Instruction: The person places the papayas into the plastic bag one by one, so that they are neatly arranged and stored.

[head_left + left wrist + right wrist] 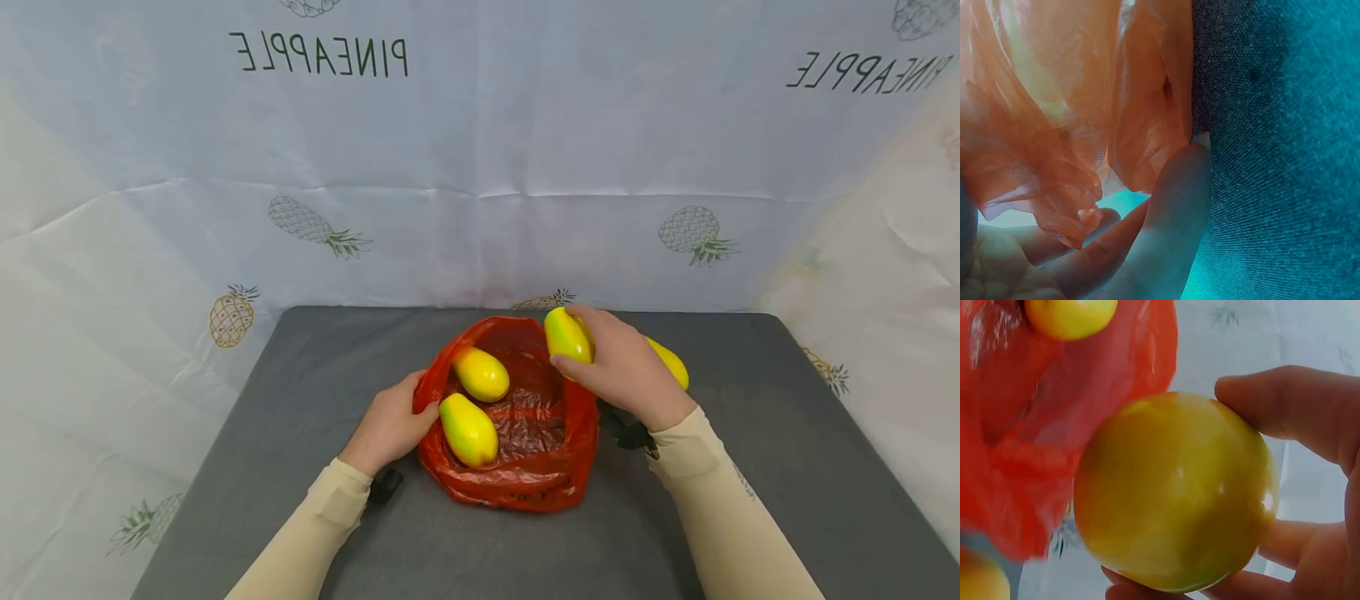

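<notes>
A red plastic bag [517,487] stands on the dark table with its mouth spread wide. Two yellow papayas, a farther papaya [482,375] and a nearer papaya [468,429], lie inside on its left side. My left hand [390,423] pinches the bag's left rim, thumb over the edge; the left wrist view has its fingers [1175,206] against the crumpled plastic. Over the bag's right rim, my right hand [618,362] grips a third, yellow-green papaya [1175,494] between thumb and fingers. Another papaya [670,362] is outside the bag, partly hidden behind that hand.
The dark grey table [322,350] spreads around the bag. A white curtain [480,133] printed with pineapples hangs behind the table and along both sides. Small dark devices sit under the wrists, by the sleeves [333,500].
</notes>
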A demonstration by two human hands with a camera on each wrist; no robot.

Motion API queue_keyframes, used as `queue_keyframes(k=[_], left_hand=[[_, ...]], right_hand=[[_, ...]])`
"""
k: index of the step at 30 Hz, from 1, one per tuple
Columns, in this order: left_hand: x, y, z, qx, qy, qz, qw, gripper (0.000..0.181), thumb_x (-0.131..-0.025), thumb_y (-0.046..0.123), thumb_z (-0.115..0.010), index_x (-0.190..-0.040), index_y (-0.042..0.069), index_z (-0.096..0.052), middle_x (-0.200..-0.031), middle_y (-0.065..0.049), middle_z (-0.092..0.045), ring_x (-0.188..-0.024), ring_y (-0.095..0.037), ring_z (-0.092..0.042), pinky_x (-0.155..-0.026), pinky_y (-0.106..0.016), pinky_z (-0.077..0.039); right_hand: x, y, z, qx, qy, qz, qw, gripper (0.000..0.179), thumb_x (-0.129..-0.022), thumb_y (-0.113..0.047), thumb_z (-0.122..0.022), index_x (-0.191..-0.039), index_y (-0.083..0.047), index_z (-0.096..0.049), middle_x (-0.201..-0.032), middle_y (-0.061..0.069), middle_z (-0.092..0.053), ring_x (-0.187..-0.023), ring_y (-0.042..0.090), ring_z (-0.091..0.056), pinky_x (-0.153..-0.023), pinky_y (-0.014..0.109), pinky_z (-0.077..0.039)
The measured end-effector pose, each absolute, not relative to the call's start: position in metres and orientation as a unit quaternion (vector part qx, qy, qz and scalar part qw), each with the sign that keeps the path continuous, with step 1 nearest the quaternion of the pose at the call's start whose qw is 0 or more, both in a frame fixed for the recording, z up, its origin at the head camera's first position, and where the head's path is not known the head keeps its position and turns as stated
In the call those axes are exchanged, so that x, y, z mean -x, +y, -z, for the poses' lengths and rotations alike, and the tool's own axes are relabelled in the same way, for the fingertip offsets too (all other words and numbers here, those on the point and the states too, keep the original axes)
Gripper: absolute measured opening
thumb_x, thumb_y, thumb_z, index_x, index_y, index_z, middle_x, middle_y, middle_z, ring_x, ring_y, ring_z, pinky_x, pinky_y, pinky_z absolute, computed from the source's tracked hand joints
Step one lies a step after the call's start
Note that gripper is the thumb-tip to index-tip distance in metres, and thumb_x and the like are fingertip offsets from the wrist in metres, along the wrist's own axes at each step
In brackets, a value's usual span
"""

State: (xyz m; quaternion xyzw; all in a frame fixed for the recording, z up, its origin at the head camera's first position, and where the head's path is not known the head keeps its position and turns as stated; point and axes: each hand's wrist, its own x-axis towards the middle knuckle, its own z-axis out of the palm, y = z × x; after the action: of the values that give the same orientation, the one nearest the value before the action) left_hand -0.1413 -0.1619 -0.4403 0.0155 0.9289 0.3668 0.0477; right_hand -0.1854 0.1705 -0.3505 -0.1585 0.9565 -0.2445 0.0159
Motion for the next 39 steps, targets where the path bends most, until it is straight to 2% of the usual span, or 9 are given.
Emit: queue_keyframes(k=[7, 13, 29, 35, 39], left_hand=[[0.143, -0.163, 0.441, -0.020, 0.930, -0.364, 0.044, 0.054, -0.102, 0.026, -0.067, -0.151, 0.006, -0.056, -0.126, -0.012, -0.076, -0.087, -0.018, -0.069, -0.086, -0.040, -0.064], [0.144, -0.162, 0.441, -0.025, 0.929, -0.366, 0.043, 0.054, -0.102, 0.026, -0.068, -0.151, 0.005, -0.057, -0.123, -0.012, -0.076, -0.083, -0.016, -0.068, -0.082, -0.038, -0.064], [0.140, -0.161, 0.444, -0.028, 0.928, -0.369, 0.040, 0.052, -0.101, 0.023, -0.068, -0.149, 0.006, -0.058, -0.118, -0.011, -0.077, -0.080, -0.016, -0.066, -0.079, -0.036, -0.063], [0.140, -0.161, 0.443, -0.025, 0.928, -0.370, 0.042, 0.054, -0.101, 0.023, -0.069, -0.151, 0.005, -0.057, -0.121, -0.012, -0.077, -0.081, -0.016, -0.067, -0.078, -0.037, -0.064], [0.140, -0.161, 0.443, -0.022, 0.928, -0.369, 0.042, 0.054, -0.101, 0.023, -0.069, -0.151, 0.005, -0.057, -0.121, -0.011, -0.077, -0.082, -0.017, -0.067, -0.080, -0.037, -0.064]], right_hand=[[0.189, 0.144, 0.353, 0.187, 0.954, 0.231, 0.045, 0.077, -0.095, -0.046, -0.077, -0.161, -0.018, -0.049, -0.144, 0.011, -0.064, -0.106, 0.028, -0.067, -0.089, 0.050, -0.061], [0.194, 0.132, 0.359, 0.200, 0.954, 0.212, 0.074, 0.078, -0.092, -0.041, -0.083, -0.159, -0.018, -0.051, -0.138, 0.010, -0.066, -0.103, 0.027, -0.066, -0.088, 0.047, -0.061], [0.212, 0.115, 0.377, 0.224, 0.952, 0.178, 0.113, 0.078, -0.092, -0.040, -0.083, -0.159, -0.015, -0.052, -0.148, 0.015, -0.064, -0.116, 0.034, -0.067, -0.098, 0.055, -0.059], [0.216, 0.106, 0.382, 0.219, 0.952, 0.177, 0.123, 0.078, -0.090, -0.038, -0.084, -0.158, -0.016, -0.052, -0.143, 0.012, -0.065, -0.111, 0.031, -0.066, -0.095, 0.052, -0.060], [0.218, 0.102, 0.385, 0.224, 0.950, 0.179, 0.123, 0.077, -0.091, -0.035, -0.083, -0.158, -0.014, -0.051, -0.142, 0.013, -0.064, -0.113, 0.031, -0.065, -0.098, 0.053, -0.059]])
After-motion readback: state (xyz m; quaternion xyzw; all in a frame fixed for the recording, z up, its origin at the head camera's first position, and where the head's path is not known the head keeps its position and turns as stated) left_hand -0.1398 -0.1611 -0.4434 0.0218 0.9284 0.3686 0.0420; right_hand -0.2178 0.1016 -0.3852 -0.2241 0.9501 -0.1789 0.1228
